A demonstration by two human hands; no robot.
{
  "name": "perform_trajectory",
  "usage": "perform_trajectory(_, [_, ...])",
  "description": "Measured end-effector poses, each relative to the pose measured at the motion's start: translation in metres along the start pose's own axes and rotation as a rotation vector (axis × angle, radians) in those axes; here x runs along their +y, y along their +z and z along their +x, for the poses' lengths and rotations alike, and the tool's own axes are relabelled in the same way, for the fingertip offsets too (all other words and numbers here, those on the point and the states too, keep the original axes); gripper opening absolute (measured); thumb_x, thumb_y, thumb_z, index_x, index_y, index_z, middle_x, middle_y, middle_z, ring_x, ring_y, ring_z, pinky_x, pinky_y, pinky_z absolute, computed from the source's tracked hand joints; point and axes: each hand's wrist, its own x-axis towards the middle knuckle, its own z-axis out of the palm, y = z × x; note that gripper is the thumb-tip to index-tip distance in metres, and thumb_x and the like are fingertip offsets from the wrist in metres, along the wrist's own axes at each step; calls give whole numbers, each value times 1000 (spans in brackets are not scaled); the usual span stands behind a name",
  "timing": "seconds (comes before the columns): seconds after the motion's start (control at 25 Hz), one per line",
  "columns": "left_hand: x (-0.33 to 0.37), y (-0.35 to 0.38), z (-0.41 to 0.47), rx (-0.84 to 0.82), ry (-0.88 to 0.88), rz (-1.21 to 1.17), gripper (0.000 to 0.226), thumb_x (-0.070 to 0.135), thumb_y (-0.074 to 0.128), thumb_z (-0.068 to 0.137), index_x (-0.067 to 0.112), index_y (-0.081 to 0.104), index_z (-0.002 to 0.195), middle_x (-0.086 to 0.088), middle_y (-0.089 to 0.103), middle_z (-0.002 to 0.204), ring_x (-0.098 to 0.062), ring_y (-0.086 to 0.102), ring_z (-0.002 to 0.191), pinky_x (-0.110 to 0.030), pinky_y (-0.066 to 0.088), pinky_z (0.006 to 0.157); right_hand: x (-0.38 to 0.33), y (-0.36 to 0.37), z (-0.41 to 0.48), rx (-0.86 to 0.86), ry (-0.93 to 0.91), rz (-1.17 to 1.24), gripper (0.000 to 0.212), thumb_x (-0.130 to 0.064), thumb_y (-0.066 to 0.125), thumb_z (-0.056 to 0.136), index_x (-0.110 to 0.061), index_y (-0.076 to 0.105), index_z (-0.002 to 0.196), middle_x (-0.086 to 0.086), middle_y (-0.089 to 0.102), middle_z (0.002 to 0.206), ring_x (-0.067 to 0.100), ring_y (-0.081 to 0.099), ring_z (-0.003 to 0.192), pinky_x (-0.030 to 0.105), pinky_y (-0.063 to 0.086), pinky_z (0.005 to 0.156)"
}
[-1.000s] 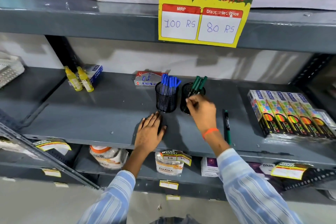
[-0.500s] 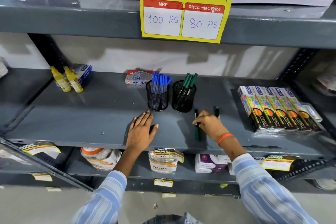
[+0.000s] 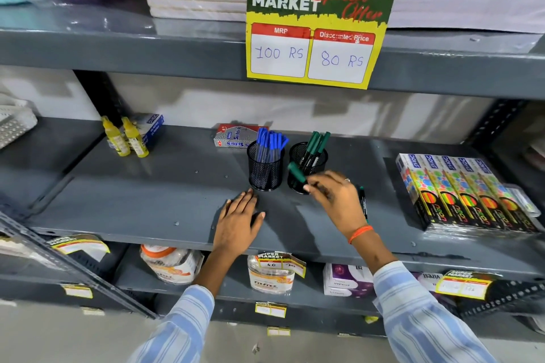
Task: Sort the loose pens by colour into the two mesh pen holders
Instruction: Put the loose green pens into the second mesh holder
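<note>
A grey metal shelf (image 3: 147,200) is seen carrying all task items. A yellow-and-green price sign (image 3: 320,28) is hung on the shelf edge above. Boxed neon packs (image 3: 469,191) are stacked at the right end. Two black mesh holders are placed side by side mid-shelf: the left holder (image 3: 265,171) is filled with blue pens (image 3: 269,144), the right holder (image 3: 308,162) with green pens (image 3: 317,143). The left hand (image 3: 239,224) is laid flat and open on the shelf, just in front of the left holder. The right hand (image 3: 339,200) is closed on a green pen (image 3: 296,171), held tilted in front of the right holder. One loose green pen (image 3: 363,203) is left lying on the shelf beside the right hand.
</note>
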Motion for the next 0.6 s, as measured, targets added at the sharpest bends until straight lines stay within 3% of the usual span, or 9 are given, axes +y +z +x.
perform_trajectory(0.12, [-1,1,0,-1,5,9,66,50,22,86,8,46,131,-10,46,141,-24,37,132,-43,22,110,-14,-16,21,289,107,48,9,-18,69,80,-9,67,83,11,68,73,20,58,62,27,46,62])
perform_trajectory(0.24, [-1,0,1,2,12,13,65,50,22,87,9,46,131,-10,45,141,-23,37,132,-43,21,110,-11,-23,48,422,258,157,13,-25,66,81,-12,65,80,14,71,73,29,64,66,36,50,64])
perform_trajectory(0.32, [-1,0,1,4,19,11,65,51,21,87,10,45,132,-9,44,142,-22,35,133,-41,18,110,-5,-20,61,394,372,128,16,-26,66,81,-11,66,78,18,72,75,37,66,71,39,50,65])
perform_trajectory(0.44, [-1,0,0,-1,22,7,66,52,19,87,11,43,134,-8,42,144,-21,33,134,-41,16,110,2,-7,66,223,555,-7,21,-29,66,82,-9,71,85,24,74,86,42,66,85,40,51,72])
perform_trajectory(0.6, [-1,0,0,-5,18,-1,67,52,19,87,11,42,134,-8,42,144,-22,32,134,-41,17,110,10,5,60,105,570,-134,28,-34,62,83,-7,72,83,26,72,90,42,63,88,37,49,76])
